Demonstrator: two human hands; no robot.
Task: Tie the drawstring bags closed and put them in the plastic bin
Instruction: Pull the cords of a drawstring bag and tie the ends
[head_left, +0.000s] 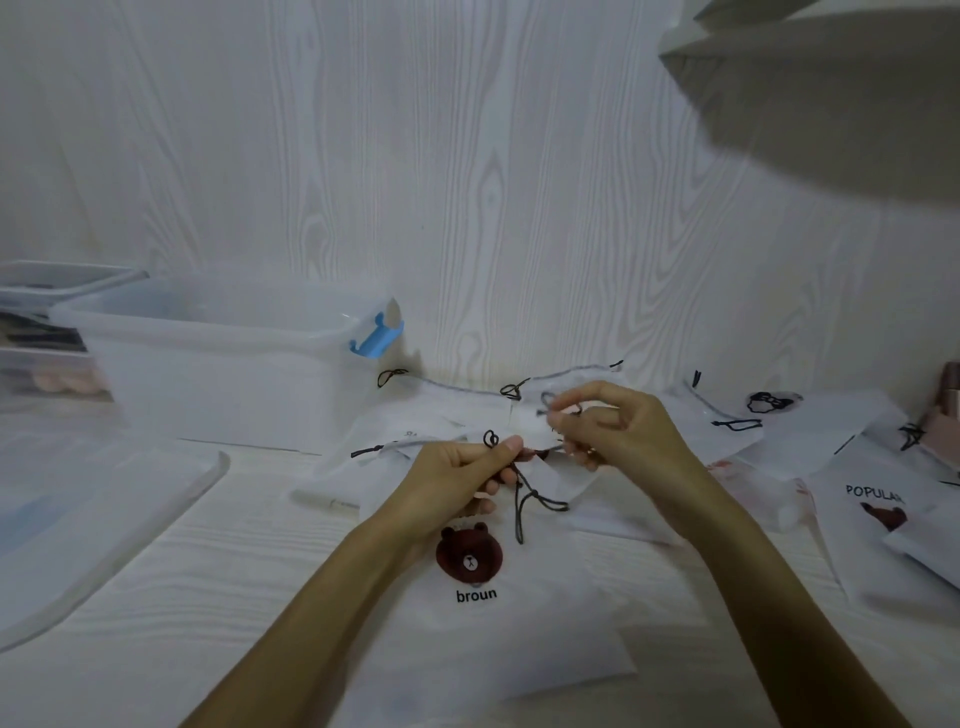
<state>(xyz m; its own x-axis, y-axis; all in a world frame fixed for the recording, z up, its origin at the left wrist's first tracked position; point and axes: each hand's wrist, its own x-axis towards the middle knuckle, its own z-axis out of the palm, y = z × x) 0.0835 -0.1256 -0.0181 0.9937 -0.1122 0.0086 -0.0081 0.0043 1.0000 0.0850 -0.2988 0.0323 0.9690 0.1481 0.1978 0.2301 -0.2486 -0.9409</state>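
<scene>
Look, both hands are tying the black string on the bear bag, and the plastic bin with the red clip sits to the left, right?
Almost. In the head view the clip on the plastic bin is blue, not red. The rest holds: the left hand and right hand pinch the black string of the bear bag, and the bin sits to their left.

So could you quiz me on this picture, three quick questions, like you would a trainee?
1. True or false: both hands are pinching the dark drawstring of the bear-print bag.
2. The plastic bin lies on which side of the hands? A: the person's left. B: the person's right.
3. Fill in: the word printed under the bear is ____.

Key: 1 true: left hand and right hand both pinch it. 2 A. 3 broun.
</scene>
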